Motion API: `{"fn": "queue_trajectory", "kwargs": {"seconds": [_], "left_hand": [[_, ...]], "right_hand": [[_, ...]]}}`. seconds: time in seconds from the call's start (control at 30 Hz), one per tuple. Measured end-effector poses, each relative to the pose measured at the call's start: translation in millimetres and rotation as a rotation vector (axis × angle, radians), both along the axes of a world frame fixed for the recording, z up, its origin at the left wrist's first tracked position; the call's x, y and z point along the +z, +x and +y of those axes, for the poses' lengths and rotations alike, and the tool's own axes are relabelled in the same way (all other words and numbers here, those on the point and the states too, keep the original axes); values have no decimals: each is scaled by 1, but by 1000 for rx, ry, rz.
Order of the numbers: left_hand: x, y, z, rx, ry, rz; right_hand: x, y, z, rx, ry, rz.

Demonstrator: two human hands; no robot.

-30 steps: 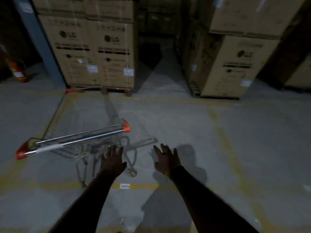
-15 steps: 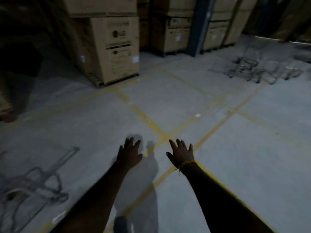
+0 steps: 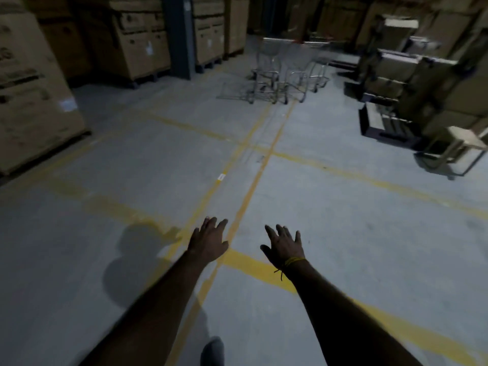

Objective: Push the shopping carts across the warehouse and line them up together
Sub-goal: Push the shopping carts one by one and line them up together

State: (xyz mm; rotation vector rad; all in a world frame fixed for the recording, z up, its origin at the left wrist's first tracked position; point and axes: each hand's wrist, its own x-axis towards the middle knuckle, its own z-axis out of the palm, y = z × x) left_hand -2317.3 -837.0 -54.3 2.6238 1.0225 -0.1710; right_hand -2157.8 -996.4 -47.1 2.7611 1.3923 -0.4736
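Carts (image 3: 285,72) stand bunched at the upper centre of the frame, well apart from both hands, along the yellow floor line (image 3: 253,180). Left hand (image 3: 208,243) and right hand (image 3: 285,247) hover spread, grasping nothing; the right looks marginally nearer.

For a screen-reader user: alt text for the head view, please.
Two open, empty hands, left hand and right hand, reach forward over a grey floor with yellow lines. Carts stand far ahead, boxes stacked around.
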Motion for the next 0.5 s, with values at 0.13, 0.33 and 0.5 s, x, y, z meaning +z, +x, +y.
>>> {"fn": "queue_trajectory", "kwargs": {"seconds": [0.13, 0.33, 0.5], "left_hand": [[6, 80, 53, -77, -1, -4], [16, 193, 105, -154, 13, 1], [10, 291, 129, -210, 9, 7]], "right_hand": [[10, 72, 34, -112, 30, -8], [18, 165, 70, -210, 52, -11], [7, 253, 94, -238, 26, -8]]}}
